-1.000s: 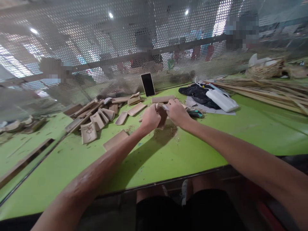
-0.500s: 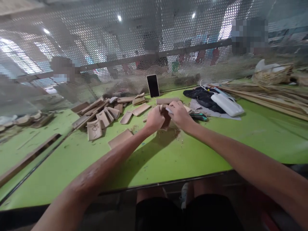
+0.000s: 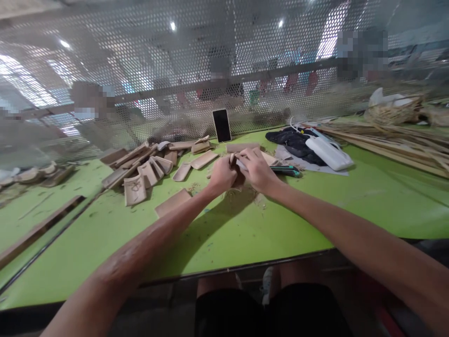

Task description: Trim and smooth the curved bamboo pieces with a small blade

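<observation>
Above the green table (image 3: 245,243), my left hand (image 3: 223,175) is closed around a curved brown bamboo piece (image 3: 238,181), partly hidden by my fingers. My right hand (image 3: 258,171) is closed on a small whitish object (image 3: 241,164), pressed to the upper part of that piece; its exact kind is not clear. Wood shavings (image 3: 258,200) lie under and beside the hands. A green and black cutter (image 3: 286,171) rests just right of my right hand. Behind the hands lies another bamboo piece (image 3: 242,147).
Several curved bamboo pieces (image 3: 135,189) are heaped at left. A phone (image 3: 222,125) leans on the perforated screen (image 3: 168,70). At right are a black cloth (image 3: 294,144), a white power bank (image 3: 329,153) and long bamboo strips (image 3: 393,140). A wooden bar (image 3: 42,229) lies far left.
My right hand has shifted slightly left, nearer my left hand, with the whitish object in it. Less of the bamboo piece shows between the hands. The whole view has moved slightly.
</observation>
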### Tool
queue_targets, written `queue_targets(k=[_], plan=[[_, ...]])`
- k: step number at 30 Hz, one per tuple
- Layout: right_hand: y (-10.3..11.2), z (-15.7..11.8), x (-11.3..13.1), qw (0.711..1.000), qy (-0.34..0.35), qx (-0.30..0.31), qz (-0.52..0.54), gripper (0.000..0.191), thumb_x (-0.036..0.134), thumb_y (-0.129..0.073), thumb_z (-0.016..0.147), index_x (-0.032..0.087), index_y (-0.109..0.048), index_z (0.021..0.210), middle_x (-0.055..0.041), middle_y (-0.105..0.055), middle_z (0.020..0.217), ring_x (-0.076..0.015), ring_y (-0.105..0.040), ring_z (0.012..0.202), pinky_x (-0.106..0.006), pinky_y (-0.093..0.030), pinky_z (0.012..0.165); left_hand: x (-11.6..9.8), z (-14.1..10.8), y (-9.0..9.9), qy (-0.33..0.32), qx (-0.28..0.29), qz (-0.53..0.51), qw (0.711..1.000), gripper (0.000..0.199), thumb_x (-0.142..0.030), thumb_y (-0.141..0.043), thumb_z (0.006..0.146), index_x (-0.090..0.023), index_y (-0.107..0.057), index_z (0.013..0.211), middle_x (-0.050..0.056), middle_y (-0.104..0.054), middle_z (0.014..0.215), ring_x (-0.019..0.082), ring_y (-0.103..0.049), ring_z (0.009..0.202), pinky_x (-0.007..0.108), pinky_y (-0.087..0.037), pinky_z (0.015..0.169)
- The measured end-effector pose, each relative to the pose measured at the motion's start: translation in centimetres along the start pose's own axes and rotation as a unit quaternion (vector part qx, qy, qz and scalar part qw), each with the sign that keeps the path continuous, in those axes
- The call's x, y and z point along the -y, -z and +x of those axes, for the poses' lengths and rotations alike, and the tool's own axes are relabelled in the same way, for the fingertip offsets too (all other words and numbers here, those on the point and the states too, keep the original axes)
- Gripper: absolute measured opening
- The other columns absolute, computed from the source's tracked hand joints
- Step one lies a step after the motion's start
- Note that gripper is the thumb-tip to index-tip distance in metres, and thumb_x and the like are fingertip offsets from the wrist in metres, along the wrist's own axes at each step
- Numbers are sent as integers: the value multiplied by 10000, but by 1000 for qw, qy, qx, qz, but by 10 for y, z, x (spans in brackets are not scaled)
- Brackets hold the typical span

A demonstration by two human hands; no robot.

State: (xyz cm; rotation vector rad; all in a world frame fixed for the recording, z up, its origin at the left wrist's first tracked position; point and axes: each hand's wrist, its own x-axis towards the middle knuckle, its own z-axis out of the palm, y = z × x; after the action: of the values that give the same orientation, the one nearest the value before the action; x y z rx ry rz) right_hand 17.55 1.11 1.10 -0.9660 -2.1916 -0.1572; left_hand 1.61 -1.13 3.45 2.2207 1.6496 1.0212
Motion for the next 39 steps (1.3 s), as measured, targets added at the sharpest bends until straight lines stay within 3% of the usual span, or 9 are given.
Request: queue_targets(k=[5, 10, 14, 18, 23, 26, 30, 35, 39], plan=[[0, 1, -2, 999, -40, 14, -11, 371, 226, -376, 1018, 127, -698, 1174, -176, -630, 1118, -307, -485, 995, -474, -436, 929, 0, -1, 0, -8, -6, 0, 1000, 171, -62, -532, 772, -161, -669, 793, 82, -736, 819, 208, -620, 718, 298, -435, 629], [1, 2, -4, 1000, -25, 7, 14, 382, 276, -348, 1038, 152, -709, 1063, -161, -637, 1048, -302, -500, 985, -481, -439, 919, -3, -2, 1, -2, -6, 3, 1000, 149, -71, -549, 774, -167, -661, 787, 80, -732, 813, 221, -632, 731, 309, -453, 645], [1, 2, -2, 1000, 12, -9, 19, 341, 286, -383, 1026, 164, -689, 1114, -164, -631, 1120, -312, -489, 1041, -497, -428, 960, -4, -4, 0, -5, -5, 10, 1000, 160, -67, -539, 794, -176, -652, 823, 75, -739, 842, 213, -641, 749, 300, -452, 657], [3, 2, -4, 999, -40, -26, 24, 377, 315, -346, 1047, 185, -670, 904, -137, -622, 960, -284, -507, 929, -469, -443, 894, -5, -6, -1, -14, -13, 38, 999, 171, -65, -537, 802, -184, -650, 850, 91, -744, 882, 230, -646, 790, 315, -448, 674], [3, 4, -6, 998, -13, -22, 52, 385, 329, -333, 1065, 183, -665, 934, -128, -627, 1008, -264, -527, 983, -433, -437, 935, -3, -5, 0, -16, -12, 17, 1000, 169, -52, -533, 776, -189, -626, 812, 79, -734, 867, 221, -630, 780, 315, -440, 674], [4, 3, -5, 999, -37, -6, 16, 391, 337, -348, 1062, 178, -676, 922, -133, -616, 976, -278, -514, 954, -452, -435, 910, -2, -3, 0, 3, -11, 13, 1000, 173, -40, -516, 757, -193, -596, 752, 75, -717, 816, 213, -612, 742, 315, -425, 643], [7, 1, 0, 998, -9, 21, -65, 357, 286, -384, 1042, 143, -708, 1080, -178, -612, 1104, -322, -475, 1041, -489, -418, 937, -1, -2, -2, 9, -12, 5, 1000, 165, -44, -521, 747, -190, -596, 763, 79, -709, 800, 220, -607, 731, 326, -419, 634], [9, 1, 7, 987, -51, 51, -146, 369, 247, -378, 1024, 109, -720, 1046, -221, -593, 1114, -358, -455, 1048, -535, -417, 923, -3, -2, -3, 29, -19, 32, 999, 183, -52, -520, 787, -188, -637, 819, 95, -729, 847, 233, -631, 768, 330, -439, 663], [10, 2, 8, 984, -55, 56, -162, 388, 240, -349, 1032, 96, -702, 1102, -210, -594, 1145, -339, -462, 1047, -498, -425, 927, -4, -3, -2, 26, -21, 27, 999, 214, -24, -509, 760, -184, -634, 829, 99, -734, 859, 237, -630, 764, 324, -423, 639]])
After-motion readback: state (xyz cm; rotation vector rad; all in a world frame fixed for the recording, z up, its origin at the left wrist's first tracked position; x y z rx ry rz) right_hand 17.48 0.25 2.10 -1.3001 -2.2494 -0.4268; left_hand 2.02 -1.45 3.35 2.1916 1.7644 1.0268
